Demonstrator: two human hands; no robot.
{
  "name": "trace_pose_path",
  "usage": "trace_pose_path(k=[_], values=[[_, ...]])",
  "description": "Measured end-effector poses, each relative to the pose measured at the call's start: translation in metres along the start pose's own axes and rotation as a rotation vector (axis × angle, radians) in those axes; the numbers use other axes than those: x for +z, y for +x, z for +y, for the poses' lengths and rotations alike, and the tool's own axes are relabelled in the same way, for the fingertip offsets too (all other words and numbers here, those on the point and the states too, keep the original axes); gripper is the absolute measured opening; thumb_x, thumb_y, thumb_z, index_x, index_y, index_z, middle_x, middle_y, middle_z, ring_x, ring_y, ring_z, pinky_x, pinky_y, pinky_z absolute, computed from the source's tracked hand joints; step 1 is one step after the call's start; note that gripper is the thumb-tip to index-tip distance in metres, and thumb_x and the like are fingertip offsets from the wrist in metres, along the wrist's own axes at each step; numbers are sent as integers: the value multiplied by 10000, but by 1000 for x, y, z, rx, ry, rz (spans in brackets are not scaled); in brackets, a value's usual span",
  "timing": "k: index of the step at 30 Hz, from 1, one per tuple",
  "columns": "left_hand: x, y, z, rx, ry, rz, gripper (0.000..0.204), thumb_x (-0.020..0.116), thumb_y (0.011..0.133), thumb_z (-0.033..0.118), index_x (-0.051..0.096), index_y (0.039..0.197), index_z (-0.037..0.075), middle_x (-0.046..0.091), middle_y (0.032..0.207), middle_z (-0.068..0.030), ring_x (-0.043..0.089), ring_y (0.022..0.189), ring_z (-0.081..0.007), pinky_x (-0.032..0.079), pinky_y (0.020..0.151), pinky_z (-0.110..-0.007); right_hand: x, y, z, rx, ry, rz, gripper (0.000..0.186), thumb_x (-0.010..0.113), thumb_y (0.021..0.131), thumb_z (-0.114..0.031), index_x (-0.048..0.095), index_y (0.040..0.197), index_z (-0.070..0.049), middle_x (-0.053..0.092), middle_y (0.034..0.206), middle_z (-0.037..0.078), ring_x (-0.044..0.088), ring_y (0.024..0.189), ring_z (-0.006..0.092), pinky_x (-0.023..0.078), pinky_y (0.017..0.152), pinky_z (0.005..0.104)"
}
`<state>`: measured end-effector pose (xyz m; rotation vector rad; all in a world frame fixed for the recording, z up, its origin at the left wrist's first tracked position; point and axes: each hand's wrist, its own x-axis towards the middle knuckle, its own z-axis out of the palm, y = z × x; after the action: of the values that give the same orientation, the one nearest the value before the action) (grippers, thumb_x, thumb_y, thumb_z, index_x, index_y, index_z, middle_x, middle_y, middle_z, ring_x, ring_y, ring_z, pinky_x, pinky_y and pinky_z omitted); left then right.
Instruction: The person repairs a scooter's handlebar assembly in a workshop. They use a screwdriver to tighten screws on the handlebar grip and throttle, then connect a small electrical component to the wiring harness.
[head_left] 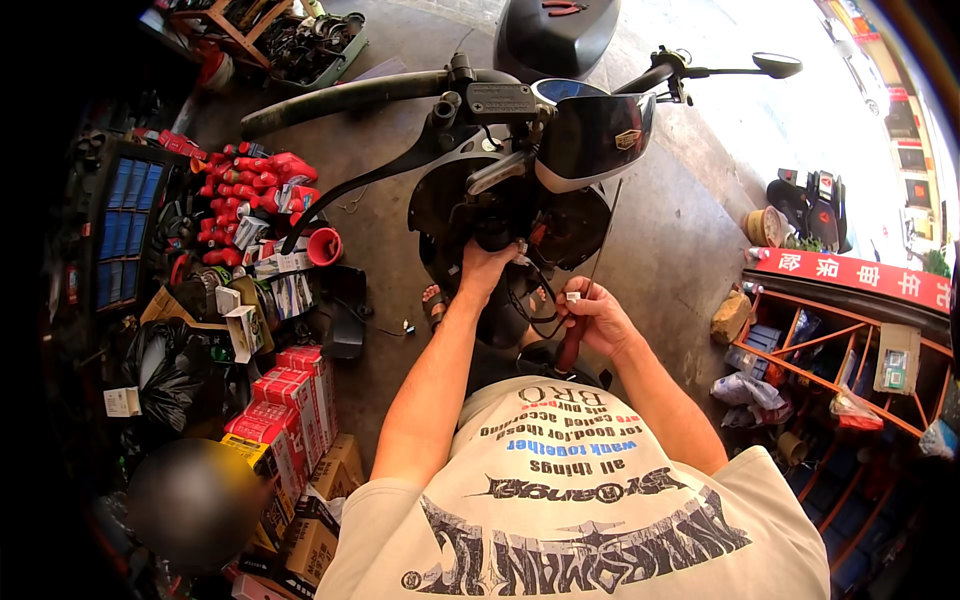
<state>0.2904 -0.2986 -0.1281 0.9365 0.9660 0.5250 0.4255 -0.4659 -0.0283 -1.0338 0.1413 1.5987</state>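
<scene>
In front of me stands a motor scooter with its front opened up, the handlebar (pixel 345 101) and dark headlight unit (pixel 590 140) above my hands. My left hand (pixel 488 268) reaches into the black front housing (pixel 440 205), its fingers closed beside black wiring (pixel 518 290); what they grip is hard to make out. A small pale connector shows at its thumb side. My right hand (pixel 600 318) pinches a white plug connector (pixel 573 297) between thumb and forefinger. Its other fingers hold a screwdriver (pixel 568 350) with a dark red handle, the long shaft pointing up and away.
Red bottles (pixel 250 185), a red cup (pixel 324 246) and stacked boxes (pixel 285 400) crowd the left floor. A metal rack (pixel 850 385) stands at right. Red-handled pliers (pixel 564 8) lie on a black case (pixel 555 45) ahead. A loose wire end (pixel 407 328) hangs left of my arm.
</scene>
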Motion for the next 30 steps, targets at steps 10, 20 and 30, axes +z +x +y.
trace_pose_path(k=[10,20,30], values=[[-1,1,-8,8,-46,-21,359,767,790,64,636,1115,-15,706,1002,-60,669,879,-145,522,820,-290,14,-5,-5,-84,-31,44,169,678,875,-47,632,1034,-82,676,930,29,617,797,107,463,663,233],[2,-1,-3,13,-62,22,367,774,788,59,645,1123,-18,698,1013,-63,662,890,-142,521,818,-286,24,37,21,-698,-1007,432,153,644,913,-55,631,1058,-7,630,747,13,526,643,68,446,593,244],[2,4,-16,52,-91,-14,293,764,792,54,669,1059,-20,713,939,-58,671,835,-134,532,770,-288,4,31,48,-638,-1167,408,182,629,909,-71,641,1087,-34,666,744,119,644,640,203,501,619,326]])
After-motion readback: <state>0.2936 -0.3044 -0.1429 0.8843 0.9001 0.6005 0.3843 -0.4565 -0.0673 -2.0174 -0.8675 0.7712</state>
